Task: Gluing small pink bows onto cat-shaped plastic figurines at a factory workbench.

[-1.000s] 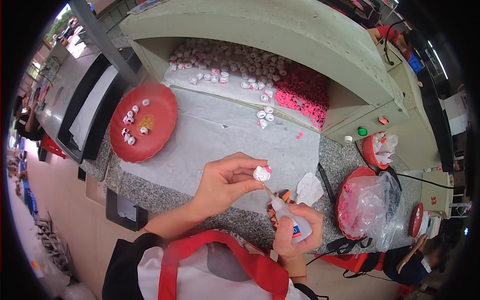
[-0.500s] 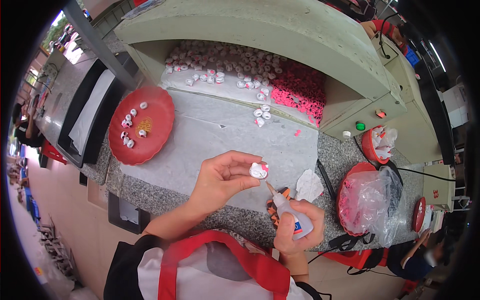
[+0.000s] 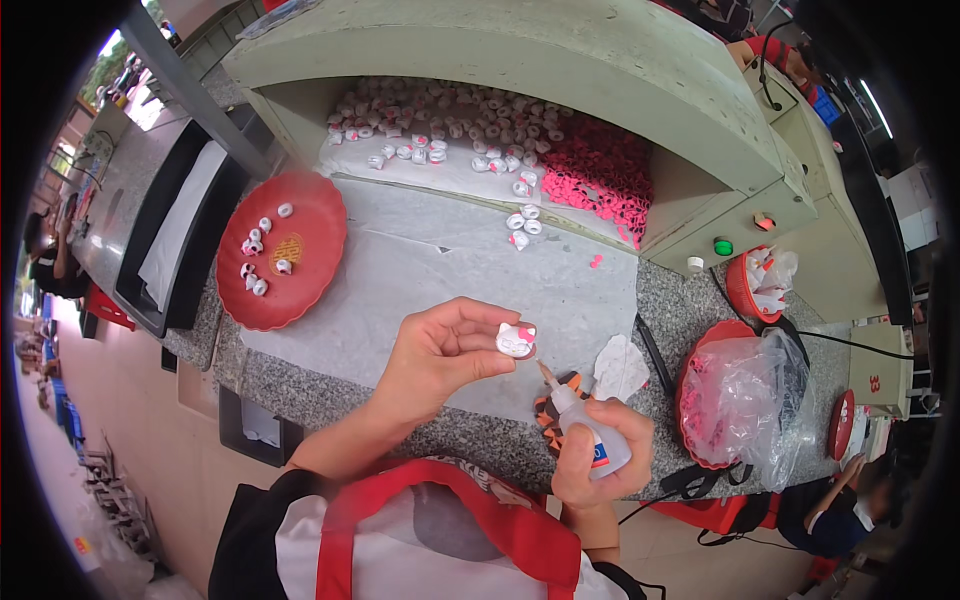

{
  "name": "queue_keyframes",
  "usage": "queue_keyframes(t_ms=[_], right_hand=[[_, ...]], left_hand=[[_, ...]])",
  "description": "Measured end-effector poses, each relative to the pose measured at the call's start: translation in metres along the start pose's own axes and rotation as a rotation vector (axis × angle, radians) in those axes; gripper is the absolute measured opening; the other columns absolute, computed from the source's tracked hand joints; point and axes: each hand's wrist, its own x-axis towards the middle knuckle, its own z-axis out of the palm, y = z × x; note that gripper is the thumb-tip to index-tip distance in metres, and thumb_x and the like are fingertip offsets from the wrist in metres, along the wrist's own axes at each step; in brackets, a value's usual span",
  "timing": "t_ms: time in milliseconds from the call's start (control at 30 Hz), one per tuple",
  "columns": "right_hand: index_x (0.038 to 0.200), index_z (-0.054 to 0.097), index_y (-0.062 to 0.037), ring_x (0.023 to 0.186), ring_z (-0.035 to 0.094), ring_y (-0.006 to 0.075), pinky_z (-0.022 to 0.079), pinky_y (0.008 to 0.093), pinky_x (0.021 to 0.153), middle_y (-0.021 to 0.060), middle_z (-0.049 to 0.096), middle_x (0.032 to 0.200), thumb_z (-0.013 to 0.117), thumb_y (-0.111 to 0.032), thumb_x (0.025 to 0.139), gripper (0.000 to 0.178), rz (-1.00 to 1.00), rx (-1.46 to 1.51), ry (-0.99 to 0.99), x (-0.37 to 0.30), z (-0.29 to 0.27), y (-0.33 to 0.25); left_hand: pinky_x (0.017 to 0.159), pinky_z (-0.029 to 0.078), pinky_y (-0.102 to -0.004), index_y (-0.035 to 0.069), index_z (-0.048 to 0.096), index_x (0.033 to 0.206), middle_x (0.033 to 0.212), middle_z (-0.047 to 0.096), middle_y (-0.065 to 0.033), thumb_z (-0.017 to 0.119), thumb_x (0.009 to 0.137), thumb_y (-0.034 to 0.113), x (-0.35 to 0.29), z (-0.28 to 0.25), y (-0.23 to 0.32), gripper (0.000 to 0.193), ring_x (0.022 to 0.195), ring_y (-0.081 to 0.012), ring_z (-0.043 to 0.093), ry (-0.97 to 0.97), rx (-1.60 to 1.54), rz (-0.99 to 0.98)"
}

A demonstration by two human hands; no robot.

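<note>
Between thumb and fingertips, my left hand (image 3: 440, 350) pinches a small white cat-head figure (image 3: 515, 340) with a pink bow on its upper corner. To the right, my right hand (image 3: 605, 445) is wrapped around a translucent glue bottle (image 3: 597, 440) with a blue and red label. The bottle's narrow tip points up and left, just short of the figure. Beneath the bottle lies an orange and black object (image 3: 550, 418), partly covered. A crumpled white paper piece (image 3: 620, 368) rests beside it.
Ahead, an open metal box (image 3: 500, 60) shelters many white figures (image 3: 470, 115) and a heap of pink bows (image 3: 595, 180). A red scalloped plate (image 3: 325, 240) with several figures sits left. At right are a red plate (image 3: 688, 430) under plastic bags and a red basket (image 3: 738, 285).
The white figure has turned a little, so its bow and front show more. My right hand and the glue bottle have drawn slightly away to the right and down.
</note>
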Motion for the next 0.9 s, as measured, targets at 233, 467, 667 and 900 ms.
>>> queue_keyframes(t_ms=[233,467,667,900], right_hand=[[0.085,0.053,0.0031,0.056,0.059,0.0216,0.048,0.0288,0.052,0.0114,0.060,0.070,0.061,-0.005,0.066,0.022,0.016,-0.049,-0.022,0.000,-0.004,-0.003],[0.084,0.054,0.0022,0.059,0.058,0.0179,0.046,0.0263,0.055,0.0098,0.059,0.073,0.060,-0.012,0.069,0.022,0.120,-0.010,-0.035,-0.005,0.000,-0.005],[0.090,0.054,0.0050,0.059,0.055,0.0134,0.042,0.0202,0.052,0.0102,0.057,0.073,0.059,-0.022,0.073,0.033,0.478,0.197,0.061,-0.004,0.000,0.002],[0.087,0.050,0.0024,0.051,0.050,0.0119,0.041,0.0198,0.045,0.0105,0.055,0.072,0.056,-0.008,0.076,0.016,1.005,0.741,0.022,0.010,0.012,0.026]], left_hand=[[0.081,0.048,-0.0312,-0.004,0.051,0.102,0.103,0.058,-0.0187,0.057,0.072,-0.012,0.000,0.001,-0.001,0.031,0.094,-0.0231,0.059,0.004,0.005,0.022],[0.081,0.048,-0.0296,-0.004,0.052,0.102,0.104,0.057,-0.0189,0.056,0.072,-0.012,0.001,0.002,-0.003,0.032,0.094,-0.0218,0.058,-0.002,0.035,0.050],[0.081,0.048,-0.0269,-0.004,0.053,0.101,0.106,0.056,-0.0173,0.055,0.072,-0.014,0.004,0.001,-0.007,0.030,0.095,-0.0187,0.057,0.035,0.058,0.095],[0.079,0.048,-0.0248,-0.004,0.054,0.104,0.107,0.056,-0.0160,0.055,0.073,-0.012,0.009,-0.001,-0.012,0.032,0.094,-0.0172,0.057,0.037,0.053,0.009]])
